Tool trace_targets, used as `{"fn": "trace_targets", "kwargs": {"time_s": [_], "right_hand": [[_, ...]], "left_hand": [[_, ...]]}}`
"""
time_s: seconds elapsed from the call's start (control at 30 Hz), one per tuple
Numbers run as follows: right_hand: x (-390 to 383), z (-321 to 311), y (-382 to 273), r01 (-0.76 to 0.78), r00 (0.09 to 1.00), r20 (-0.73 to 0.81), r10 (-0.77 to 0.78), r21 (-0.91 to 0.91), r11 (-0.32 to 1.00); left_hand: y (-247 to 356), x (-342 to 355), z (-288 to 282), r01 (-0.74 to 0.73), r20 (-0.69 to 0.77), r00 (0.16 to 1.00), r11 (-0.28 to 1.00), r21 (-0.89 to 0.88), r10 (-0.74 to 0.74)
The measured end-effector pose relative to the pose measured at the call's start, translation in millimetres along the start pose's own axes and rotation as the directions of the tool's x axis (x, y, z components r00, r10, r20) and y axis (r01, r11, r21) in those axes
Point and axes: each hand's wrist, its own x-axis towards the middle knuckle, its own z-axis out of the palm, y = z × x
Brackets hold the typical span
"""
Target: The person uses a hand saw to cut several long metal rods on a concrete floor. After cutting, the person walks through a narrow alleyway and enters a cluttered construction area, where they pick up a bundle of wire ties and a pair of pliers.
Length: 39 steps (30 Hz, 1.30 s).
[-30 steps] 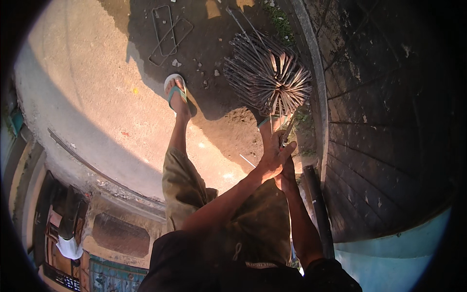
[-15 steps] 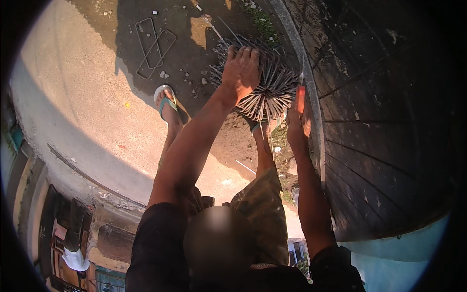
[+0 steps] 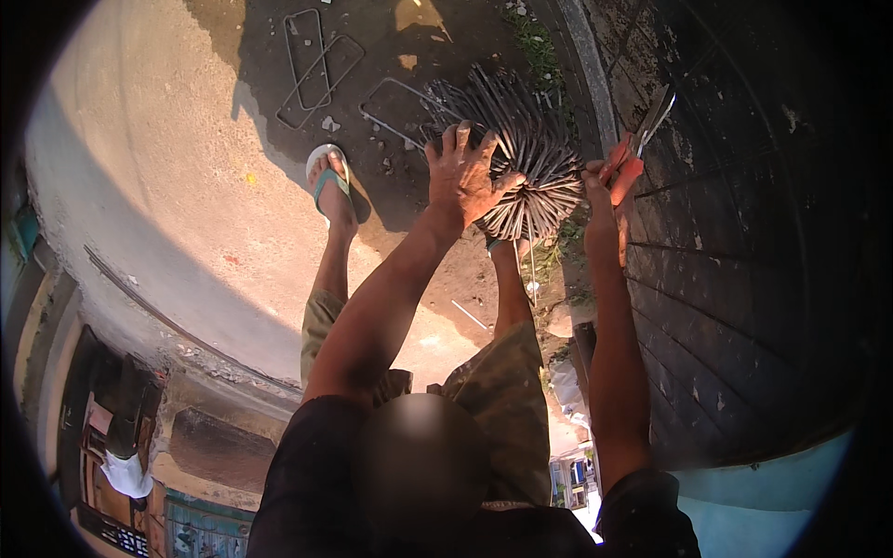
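A thick bundle of bent steel-rod stirrups [image 3: 530, 191] fans out in a round mass between my arms, just beyond my right foot. My left hand [image 3: 465, 177] rests on its left side, fingers spread apart and gripping nothing. To the right of the bundle, my right hand [image 3: 600, 191] is closed on the red handles of metal snips [image 3: 633, 163]. Their blades are parted and point up toward the dark wall. One rectangular stirrup [image 3: 377, 116] extends from the left side of the bundle, its near end close to my left fingers.
Two overlapping rod rectangles [image 3: 319, 79] lie on the dirt at the far left. A dark, streaked wall [image 3: 726, 279] stands close along the right. My sandalled left foot [image 3: 329, 177] is on the ground. A thin white stick [image 3: 469, 314] lies nearer, and weeds [image 3: 535, 46] grow by the wall.
My left hand has spread its fingers on the bundle. My right hand has raised and turned the snips, and their blades now show apart. A rod rectangle now shows left of the bundle.
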Motion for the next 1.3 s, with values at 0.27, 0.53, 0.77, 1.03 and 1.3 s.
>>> {"fn": "trace_targets", "kwargs": {"time_s": [0.27,0.53,0.77,1.03,1.3], "right_hand": [[1,24,-32,-0.124,0.94,0.265,0.213,-0.316,0.94],[81,98,40,0.391,0.92,0.326,-0.217,-0.8,0.455],[79,73,42,0.339,0.941,0.281,-0.19,-0.787,0.516],[81,67,21,0.127,0.976,0.213,0.049,-0.733,0.668],[59,44,-35,-0.096,0.97,0.111,0.218,-0.646,0.757]], "left_hand": [[1,15,18,-0.119,-0.067,0.991,0.99,-0.071,0.115],[2,20,28,-0.065,-0.258,0.966,0.967,-0.247,-0.001],[11,16,32,-0.03,-0.139,0.99,0.985,-0.172,0.006],[-4,18,28,-0.031,-0.205,0.976,0.893,-0.449,-0.069],[6,26,28,0.033,-0.144,0.987,0.957,-0.287,-0.077]]}}
